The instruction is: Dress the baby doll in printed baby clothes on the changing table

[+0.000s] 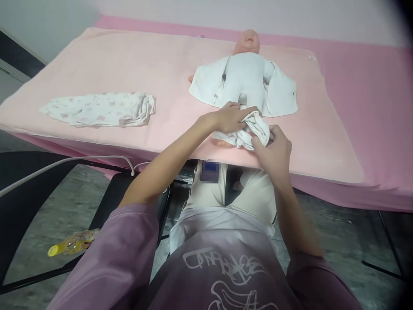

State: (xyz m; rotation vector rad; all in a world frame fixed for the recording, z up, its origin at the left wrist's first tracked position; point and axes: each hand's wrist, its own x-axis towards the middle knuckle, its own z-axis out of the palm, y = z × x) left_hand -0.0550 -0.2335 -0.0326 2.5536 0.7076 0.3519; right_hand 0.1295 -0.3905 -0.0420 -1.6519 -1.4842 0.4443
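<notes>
Nearest is the person's purple shirt [219, 258], with pale lettering across the front, above light trousers [206, 193]. To the left, a clear bottle [74, 243] with a yellow cap lies on its side, low down near a black chair [119, 193], and a white cable [80, 160] arches over toward the chair. Beyond the knees is the front edge of the tabletop, covered by a peach sheet [180, 56] over a pink cloth [364, 94]. Close to that edge, the right hand [274, 148] is partly closed, its thumb and curled fingers gripping the right side of a bunched white garment [256, 129]. The left hand [230, 117], slightly farther in, is bent over the garment's upper left side, its fingers partly closed on the fabric. The garment is gathered into thick folds between the two hands, around the lower end of a baby doll [248, 41]; a skin-coloured part of the doll shows at its left. Well apart to the left, a patterned white cloth [103, 109] lies folded lengthwise on the sheet. Past the hands, the doll lies on its back in a white top [247, 73], sleeves spread to both sides, its head farthest away, near a pale wall [290, 19].
</notes>
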